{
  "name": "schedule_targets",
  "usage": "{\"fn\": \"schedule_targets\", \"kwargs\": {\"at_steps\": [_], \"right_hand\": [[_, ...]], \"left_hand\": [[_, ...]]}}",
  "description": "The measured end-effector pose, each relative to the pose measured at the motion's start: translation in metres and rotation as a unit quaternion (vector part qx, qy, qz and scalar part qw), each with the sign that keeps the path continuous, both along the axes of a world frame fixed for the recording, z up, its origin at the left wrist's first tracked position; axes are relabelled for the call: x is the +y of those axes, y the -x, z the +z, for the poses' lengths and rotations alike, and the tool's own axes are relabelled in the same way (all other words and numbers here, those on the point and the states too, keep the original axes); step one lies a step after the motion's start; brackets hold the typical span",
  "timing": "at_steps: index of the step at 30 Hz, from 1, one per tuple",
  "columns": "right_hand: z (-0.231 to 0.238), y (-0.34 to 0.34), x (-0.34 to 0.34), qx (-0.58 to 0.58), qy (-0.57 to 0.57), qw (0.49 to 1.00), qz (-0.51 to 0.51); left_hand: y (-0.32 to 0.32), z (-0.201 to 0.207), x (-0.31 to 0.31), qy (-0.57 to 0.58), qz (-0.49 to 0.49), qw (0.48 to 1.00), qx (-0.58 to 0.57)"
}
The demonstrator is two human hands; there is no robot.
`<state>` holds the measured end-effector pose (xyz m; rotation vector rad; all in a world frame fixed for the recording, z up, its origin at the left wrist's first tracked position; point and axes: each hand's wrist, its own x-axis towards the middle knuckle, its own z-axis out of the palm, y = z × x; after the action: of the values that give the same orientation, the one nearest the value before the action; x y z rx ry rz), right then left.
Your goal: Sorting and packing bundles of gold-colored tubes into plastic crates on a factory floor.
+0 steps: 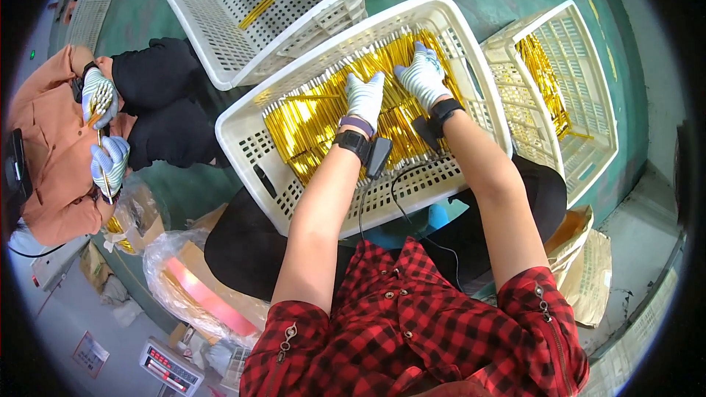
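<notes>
A white slatted plastic crate rests on my lap, filled with many thin gold sticks. My left hand, in a white knit glove, lies flat on the sticks near the crate's middle. My right hand, gloved the same way, presses on the sticks a little farther back and to the right. Both hands' fingers are spread over the pile, and I cannot see a stick held in either. Black wrist straps with cabled devices sit on both wrists.
Another white crate with a few gold sticks stands behind, and a third with gold sticks at right. At left a seated person in orange holds sticks in gloved hands. Plastic-wrapped cartons, a small scale and brown bags surround me.
</notes>
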<state>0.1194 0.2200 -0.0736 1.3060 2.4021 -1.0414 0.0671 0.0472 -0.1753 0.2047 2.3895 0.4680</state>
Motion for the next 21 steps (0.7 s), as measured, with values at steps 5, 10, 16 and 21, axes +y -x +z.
{"fn": "schedule_targets", "kwargs": {"at_steps": [5, 10, 16, 21], "right_hand": [[-0.03, -0.022, 0.031, 0.008, 0.15, 0.988, -0.04], [-0.021, -0.01, 0.024, 0.093, 0.304, 0.944, -0.084], [0.019, -0.02, 0.028, 0.049, 0.37, 0.926, -0.06], [-0.022, -0.053, 0.024, 0.129, 0.459, 0.869, -0.132]], "left_hand": [[-0.02, 0.025, 0.029, -0.208, 0.092, 0.969, -0.094], [-0.009, 0.039, 0.033, -0.302, 0.132, 0.942, -0.065], [-0.013, 0.061, 0.046, -0.315, 0.367, 0.828, -0.283], [-0.015, 0.075, 0.067, -0.213, 0.384, 0.809, -0.39]]}}
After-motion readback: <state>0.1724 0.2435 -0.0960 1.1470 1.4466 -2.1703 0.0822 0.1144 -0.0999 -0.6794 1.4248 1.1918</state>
